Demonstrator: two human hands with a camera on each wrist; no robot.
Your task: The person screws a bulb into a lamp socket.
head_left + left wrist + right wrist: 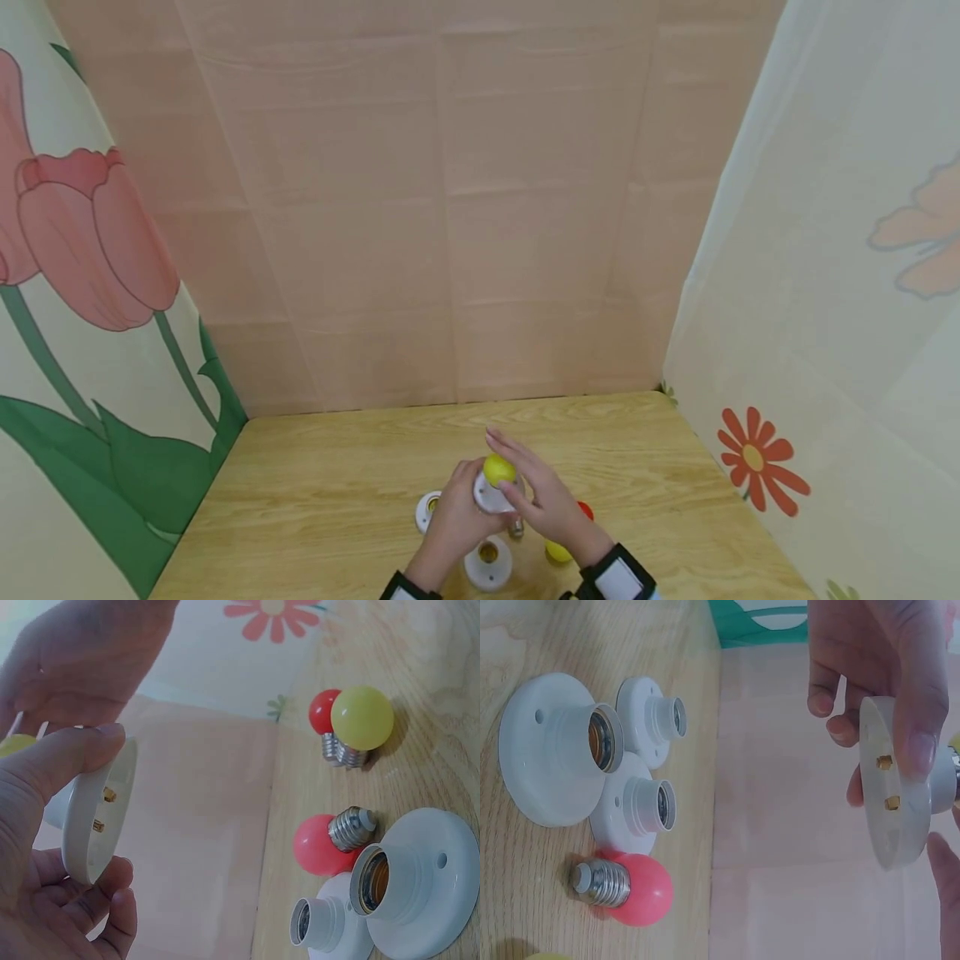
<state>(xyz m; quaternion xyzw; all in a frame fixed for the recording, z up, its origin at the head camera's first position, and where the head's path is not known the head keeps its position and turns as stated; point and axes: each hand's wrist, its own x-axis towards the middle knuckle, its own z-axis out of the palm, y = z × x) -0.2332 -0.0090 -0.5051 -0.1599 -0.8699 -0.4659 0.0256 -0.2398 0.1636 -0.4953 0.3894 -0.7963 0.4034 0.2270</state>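
Black wristbands (618, 577) are circling both wrists at the near edge of the head view. Just beyond them, the left hand (461, 512) is gripping a white lamp holder (892, 829) by its round base, its thumb pressing the rim and other fingers curling round it, above the tabletop (337, 500). At the holder's mouth a yellow bulb (498, 470) is sitting, some metal thread showing. The right hand (547, 500) is keeping its fingers extended, the bulb lying between them and the thumb; how firmly they are touching it, I cannot tell. Below, three more lamp holders (559, 750) are standing close together, a pink bulb (649, 892) lying just beside them. Farther right, a red bulb (325, 712) and another yellow bulb (362, 718) are lying side by side.
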